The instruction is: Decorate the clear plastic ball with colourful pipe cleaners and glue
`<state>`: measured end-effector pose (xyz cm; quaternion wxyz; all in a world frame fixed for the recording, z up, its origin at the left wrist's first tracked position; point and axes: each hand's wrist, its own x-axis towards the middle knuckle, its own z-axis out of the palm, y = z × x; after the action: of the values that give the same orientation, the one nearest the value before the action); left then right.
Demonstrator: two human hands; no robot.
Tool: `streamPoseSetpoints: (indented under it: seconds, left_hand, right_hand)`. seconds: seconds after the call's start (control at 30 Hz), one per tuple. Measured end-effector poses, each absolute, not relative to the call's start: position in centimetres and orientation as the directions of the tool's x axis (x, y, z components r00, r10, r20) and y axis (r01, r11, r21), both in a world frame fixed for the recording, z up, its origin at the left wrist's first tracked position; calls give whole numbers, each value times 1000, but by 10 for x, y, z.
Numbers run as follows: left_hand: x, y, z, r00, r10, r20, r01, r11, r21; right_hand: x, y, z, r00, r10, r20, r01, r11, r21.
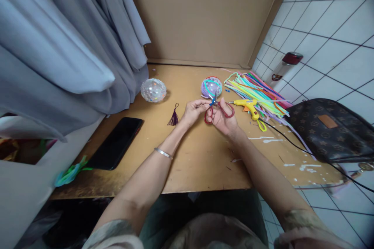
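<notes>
My right hand is closed on a pair of red-handled scissors, their blades pointing away from me. Between the thumb and fingers of my left hand is a small blue piece, which looks like pipe cleaner, right at the blades. Just beyond the scissors sits a clear ball wound with purple, turquoise and red strands. A dark purple tassel with a loop lies left of my left hand. The yellow glue gun rests to the right of my right hand.
A second clear ball stands at the back left, near grey hanging cloth. A black phone lies front left. Many coloured pipe cleaners, a bottle and a brown patterned bag occupy the right side, with a black cord crossing there.
</notes>
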<state>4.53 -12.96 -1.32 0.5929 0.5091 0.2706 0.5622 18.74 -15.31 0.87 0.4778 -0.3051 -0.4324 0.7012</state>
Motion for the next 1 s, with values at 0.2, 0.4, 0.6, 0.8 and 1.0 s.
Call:
streamPoseSetpoints:
  seconds: [0.2, 0.4, 0.6, 0.8, 1.0]
  left_hand:
    - [47, -134, -12, 273, 928, 253, -411, -125, 903]
    - [49, -134, -11, 259, 928, 268, -443, -132, 887]
    - [50, -133, -12, 300, 916, 266, -496, -89, 864]
    - [51, -133, -14, 315, 916, 248, -482, -71, 873]
    - [53, -134, -13, 314, 914, 257, -497, -73, 865]
  right_hand:
    - [188, -153, 8, -387, 922, 2, -454, -188, -871]
    - [184, -155, 10, -329, 944, 32, -498, -144, -855]
    - [182, -153, 6, -304, 950, 68, -539, -113, -834]
    - [181, -153, 3, -271, 958, 97, -590, -86, -803]
    - [180, -155, 6, -257, 964, 69, -558, -90, -825]
